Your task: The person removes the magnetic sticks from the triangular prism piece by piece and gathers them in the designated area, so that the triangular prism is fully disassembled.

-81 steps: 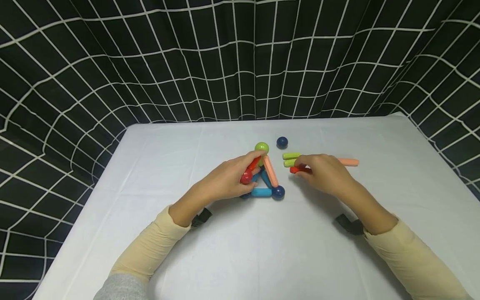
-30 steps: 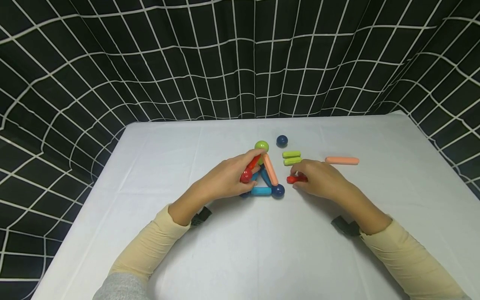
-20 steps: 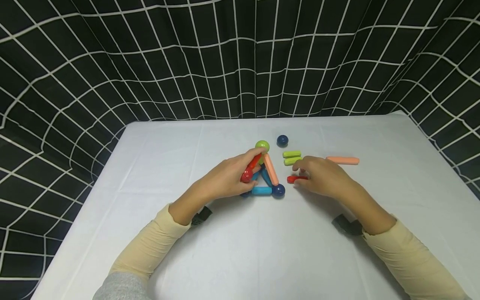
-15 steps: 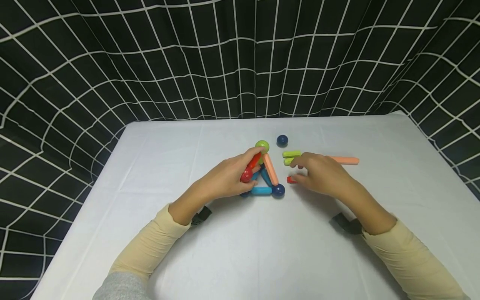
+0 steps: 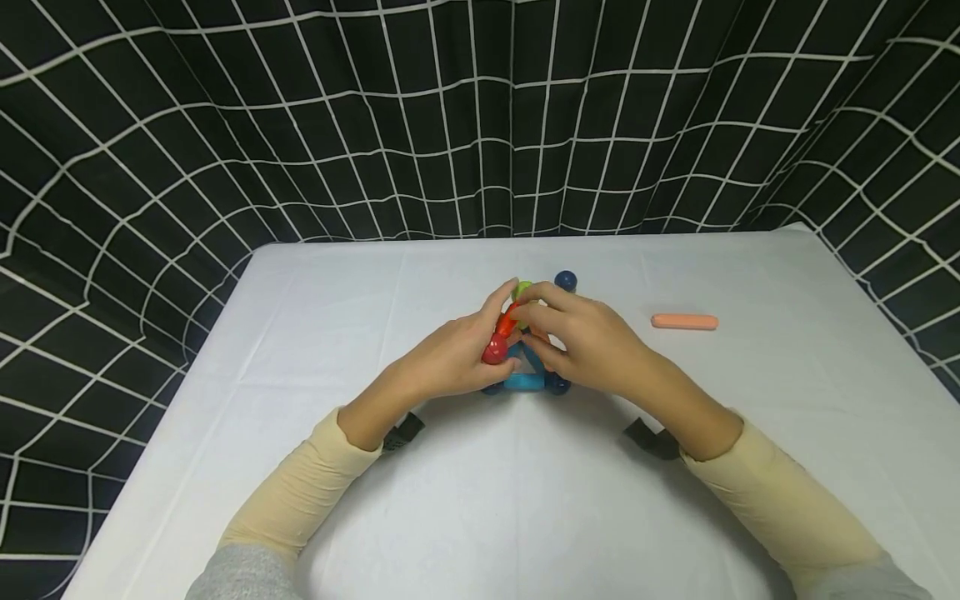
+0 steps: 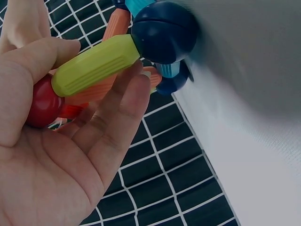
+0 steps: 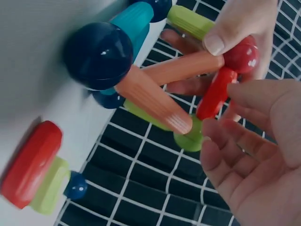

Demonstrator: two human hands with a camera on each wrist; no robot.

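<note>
Between the hands stands a frame of toy building sticks and balls, with blue sticks [image 5: 523, 382] and navy balls at its base. My left hand [image 5: 453, 354] grips its red ball [image 5: 496, 349]; the left wrist view shows the thumb along a yellow-green stick [image 6: 96, 66] and the fingers curled beneath. My right hand [image 5: 592, 342] reaches in from the other side. In the right wrist view its thumb and fingertips pinch the red stick [image 7: 215, 94] beside the green ball [image 7: 190, 140]. Salmon sticks [image 7: 153, 101] slant up to the red and green balls.
A loose red stick [image 7: 33, 165] lies on the white table by a yellow-green one [image 7: 51, 186]; the right hand hides them in the head view. Behind is a loose navy ball [image 5: 566, 281]. A salmon stick [image 5: 684, 322] lies right. Black gridded cloth [image 5: 480, 125] surrounds the table.
My right hand pulled a red stick nearer, released it on the table, then moved left to the frame. The left hand has kept its grip on the frame.
</note>
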